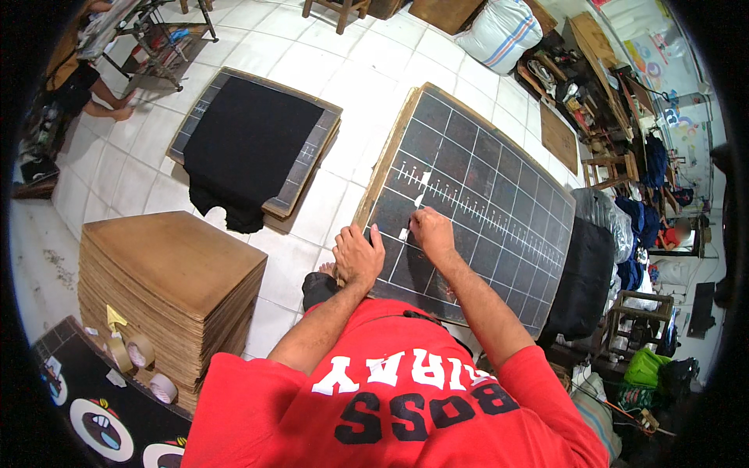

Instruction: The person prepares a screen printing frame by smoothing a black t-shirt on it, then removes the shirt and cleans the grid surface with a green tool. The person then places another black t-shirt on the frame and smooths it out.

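Observation:
A large black board (484, 168) with white grid lines and a ruler-like scale lies in front of me. My left hand (360, 253) rests at its near left edge, thumb apart from the fingers and nothing seen in it. Over the board, my right hand (432, 234) has its fingers curled into a pinch; whatever they hold, if anything, is hidden. Close to these fingertips a small white strip (403, 234) sits on the board. Another white strip (419, 200) is just beyond the right hand, and a third white piece (425, 179) lies on the scale.
A black garment (253, 136) covers a smaller board at the left. Nearer stands a tall stack of brown boards (168, 257), with tape rolls (140, 351) beside it. Black cloth (583, 269) hangs right of the large board. A white sack (503, 35) stands far back.

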A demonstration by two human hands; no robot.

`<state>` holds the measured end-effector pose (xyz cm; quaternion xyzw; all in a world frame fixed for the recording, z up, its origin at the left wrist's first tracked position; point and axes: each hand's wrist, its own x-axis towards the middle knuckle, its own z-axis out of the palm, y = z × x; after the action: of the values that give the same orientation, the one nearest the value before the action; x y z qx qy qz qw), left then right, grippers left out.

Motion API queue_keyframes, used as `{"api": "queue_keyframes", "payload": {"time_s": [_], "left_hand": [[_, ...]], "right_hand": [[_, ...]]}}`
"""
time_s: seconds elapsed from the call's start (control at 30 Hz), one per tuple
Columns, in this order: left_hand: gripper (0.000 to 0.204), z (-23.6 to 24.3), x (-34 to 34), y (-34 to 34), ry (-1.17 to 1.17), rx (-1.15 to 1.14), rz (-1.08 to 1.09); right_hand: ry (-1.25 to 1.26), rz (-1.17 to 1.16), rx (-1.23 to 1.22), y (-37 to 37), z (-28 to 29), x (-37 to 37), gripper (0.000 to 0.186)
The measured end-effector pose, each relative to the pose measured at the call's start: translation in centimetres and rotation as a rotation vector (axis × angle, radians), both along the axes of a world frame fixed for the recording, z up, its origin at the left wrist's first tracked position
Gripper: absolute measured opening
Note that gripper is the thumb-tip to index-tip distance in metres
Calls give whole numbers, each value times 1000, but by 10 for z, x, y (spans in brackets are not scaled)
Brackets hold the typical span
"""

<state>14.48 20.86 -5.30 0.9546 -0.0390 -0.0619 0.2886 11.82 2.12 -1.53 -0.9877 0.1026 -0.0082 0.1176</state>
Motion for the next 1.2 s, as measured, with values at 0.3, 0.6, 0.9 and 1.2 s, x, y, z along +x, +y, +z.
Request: {"api": "queue_keyframes", "payload": {"time_s": [0.3,0.6,0.9,1.2], "left_hand": [[47,3,0,0,26,2,-5],[49,5,1,-1,24,15,2],[47,4,1,0,20,1,-6],[49,5,2,0,53,13,-16]], "right_hand": [[-49,-42,-15,-40,-8,43,13],[76,135,45,-39,13,30,13],[22,-24,-37,-46,1,45,13],[55,160,-5,-40,10,27,9]]}}
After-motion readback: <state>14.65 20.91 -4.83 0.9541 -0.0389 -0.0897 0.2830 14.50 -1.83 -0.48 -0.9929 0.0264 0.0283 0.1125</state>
